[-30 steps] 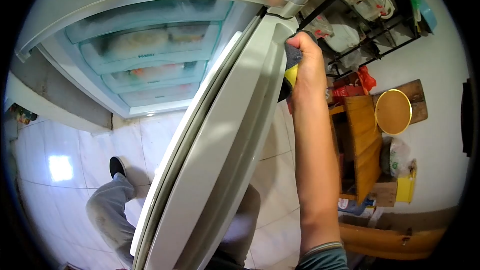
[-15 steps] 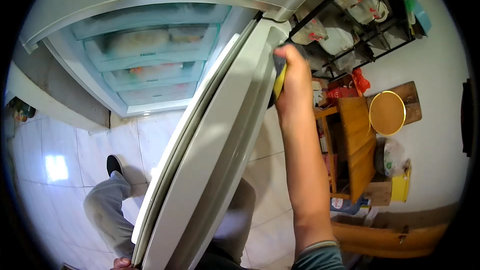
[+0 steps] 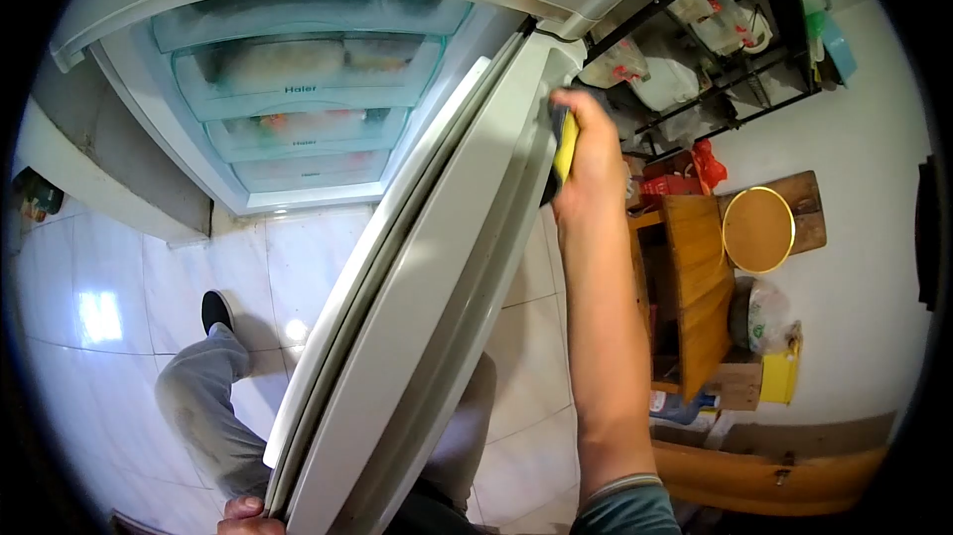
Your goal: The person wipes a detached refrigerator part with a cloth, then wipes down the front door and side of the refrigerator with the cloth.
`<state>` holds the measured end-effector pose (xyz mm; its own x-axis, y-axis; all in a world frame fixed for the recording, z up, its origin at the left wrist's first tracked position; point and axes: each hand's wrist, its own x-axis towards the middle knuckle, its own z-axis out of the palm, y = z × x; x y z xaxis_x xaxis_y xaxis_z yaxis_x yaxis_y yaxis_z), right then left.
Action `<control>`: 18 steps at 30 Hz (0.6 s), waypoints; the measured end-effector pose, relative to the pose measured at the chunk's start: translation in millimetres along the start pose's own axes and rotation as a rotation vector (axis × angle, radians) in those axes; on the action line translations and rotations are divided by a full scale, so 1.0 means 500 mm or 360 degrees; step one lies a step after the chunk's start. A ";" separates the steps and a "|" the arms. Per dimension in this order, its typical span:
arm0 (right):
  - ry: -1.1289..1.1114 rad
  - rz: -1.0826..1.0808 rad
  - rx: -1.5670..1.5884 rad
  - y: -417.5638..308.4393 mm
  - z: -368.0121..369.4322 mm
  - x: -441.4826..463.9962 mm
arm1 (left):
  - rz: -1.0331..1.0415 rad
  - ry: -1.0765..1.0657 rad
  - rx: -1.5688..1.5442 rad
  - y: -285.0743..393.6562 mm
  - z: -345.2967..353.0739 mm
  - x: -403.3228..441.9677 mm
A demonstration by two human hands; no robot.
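The freezer door (image 3: pixel 412 267) of a fridge stands open and slants across the middle of the view, its top edge facing me. My right hand (image 3: pixel 599 153) is closed round a yellow and dark grey cloth (image 3: pixel 567 143), pressed to the door's top edge near the hinge end. Part of the cloth is hidden behind my fingers. At the door's lower-left end, my left hand (image 3: pixel 248 517) has its fingers closed on the edge; only part of that hand shows. Behind the door, several translucent freezer drawers (image 3: pixel 308 88) sit inside the compartment, with food dimly visible in them.
A black metal rack (image 3: pixel 735 118) with bags stands at upper right. Below it are a wooden cabinet (image 3: pixel 695 287), a round yellow-rimmed board (image 3: pixel 758 229) and a plastic bottle (image 3: pixel 680 406). My leg (image 3: pixel 204 406) is left of the door on the tiled floor (image 3: pixel 109 257).
The view has shifted slightly, so the drawers show more clearly. My right hand and the cloth stay close to the same place on the door edge. More of my left hand shows.
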<state>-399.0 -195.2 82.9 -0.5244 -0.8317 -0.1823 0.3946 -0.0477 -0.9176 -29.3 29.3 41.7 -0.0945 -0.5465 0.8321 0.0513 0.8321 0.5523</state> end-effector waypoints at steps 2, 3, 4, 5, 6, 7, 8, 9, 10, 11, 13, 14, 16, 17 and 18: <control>-0.0085 -0.0012 -0.0090 0.015 -0.014 -0.040 | -0.0016 0.0021 0.0020 -0.001 0.004 0.005; -0.0066 -0.0052 -0.0042 0.021 -0.011 -0.062 | -0.0027 0.0036 0.0042 -0.003 0.005 0.007; -0.0071 -0.0052 -0.0047 0.018 -0.012 -0.059 | -0.0029 0.0043 0.0045 -0.006 0.002 0.008; -0.0085 -0.0051 -0.0171 0.010 -0.017 -0.052 | 0.0002 -0.0009 0.0045 -0.008 -0.002 0.008; -0.0096 -0.0048 -0.0292 0.003 -0.020 -0.044 | 0.0032 -0.0064 0.0046 -0.009 -0.005 0.009; -0.0020 -0.0068 -0.0322 -0.006 -0.009 -0.020 | 0.0026 -0.0066 0.0050 -0.010 0.001 0.010; 0.0054 -0.0089 -0.0357 -0.028 0.018 -0.012 | 0.0059 0.0031 0.0048 -0.012 0.013 0.011; -0.0091 -0.0056 -0.0210 -0.029 0.011 0.027 | 0.0092 0.0125 0.0041 -0.017 0.021 0.011; -0.0236 -0.0019 -0.0062 -0.025 0.001 0.056 | 0.0081 0.0110 0.0037 -0.019 0.021 0.012; -0.0202 -0.0052 -0.0015 -0.018 0.003 0.053 | 0.0055 0.0103 0.0048 -0.015 0.018 0.012; -0.0183 -0.0050 0.0049 -0.005 0.003 0.037 | -0.0025 0.0101 0.0120 0.000 0.018 0.009; -0.0187 -0.0039 0.0051 0.003 0.001 0.028 | -0.0037 0.0026 0.0125 0.003 0.009 0.006; -0.0185 -0.0091 -0.0025 0.019 -0.003 0.013 | -0.0264 -0.0323 0.0173 0.027 -0.029 0.018; -0.0150 -0.0154 -0.0012 0.021 0.012 -0.023 | -0.0258 -0.0322 0.0176 0.044 -0.023 0.026; -0.0163 -0.0135 -0.0026 0.027 0.009 -0.039 | -0.0547 -0.0276 0.0304 0.065 -0.006 0.036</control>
<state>-380.0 -182.1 75.7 -0.4754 -0.8771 -0.0677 0.3395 -0.1119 -0.9339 -26.3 46.5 74.7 -0.2404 -0.7847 0.5713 -0.1959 0.6157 0.7632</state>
